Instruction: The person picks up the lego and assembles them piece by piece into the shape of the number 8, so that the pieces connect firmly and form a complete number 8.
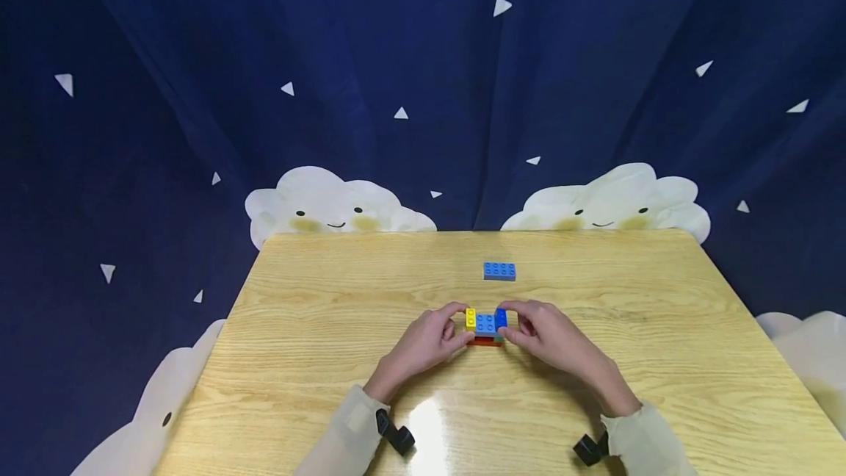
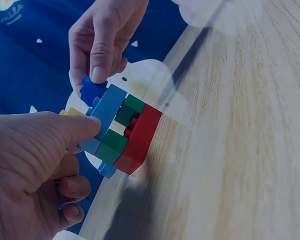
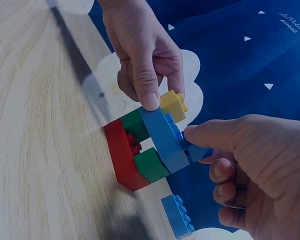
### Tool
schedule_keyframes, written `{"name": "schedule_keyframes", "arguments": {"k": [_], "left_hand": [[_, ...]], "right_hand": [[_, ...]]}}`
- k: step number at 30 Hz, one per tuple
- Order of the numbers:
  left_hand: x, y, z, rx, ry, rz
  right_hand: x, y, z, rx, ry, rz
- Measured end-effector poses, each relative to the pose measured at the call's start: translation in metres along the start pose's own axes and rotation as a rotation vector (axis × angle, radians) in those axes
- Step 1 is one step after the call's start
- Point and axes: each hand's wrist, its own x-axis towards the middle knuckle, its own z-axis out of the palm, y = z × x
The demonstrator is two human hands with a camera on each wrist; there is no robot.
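Observation:
A small stack of toy building bricks stands on the wooden table: a red brick [image 2: 145, 132] at the bottom, two green bricks [image 3: 151, 164] apart on it, and a light blue brick [image 3: 162, 140] bridging them. On top, a yellow brick [image 1: 471, 319] sits at the left end and a dark blue brick [image 1: 501, 319] at the right end. My left hand [image 1: 426, 341] grips the stack's left end, its thumb against the light blue brick beside the yellow one. With thumb and fingers, my right hand [image 1: 547, 336] pinches the dark blue brick; whether that brick is fully seated is unclear.
Behind the stack, a separate light blue brick [image 1: 499, 271] lies studs up on the wooden table [image 1: 317, 278]. A dark blue curtain [image 1: 423, 57] with white triangles and clouds hangs beyond the table's far edge. Black wrist devices [image 1: 394, 433] sit at both sleeves.

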Motion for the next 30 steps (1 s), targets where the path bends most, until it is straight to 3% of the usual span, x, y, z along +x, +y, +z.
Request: {"name": "schedule_keyframes", "arguments": {"k": [20,30], "left_hand": [[-0.001,0.0024,-0.0009,-0.021,-0.005,-0.019],[0.0003,0.0015,0.0004,-0.01,-0.001,-0.001]], "right_hand": [[0.0001,0.0038,0.0027,0.007,0.003,-0.026],[-0.0001,0.0014,0.0057,-0.1,0.021,-0.066]]}}
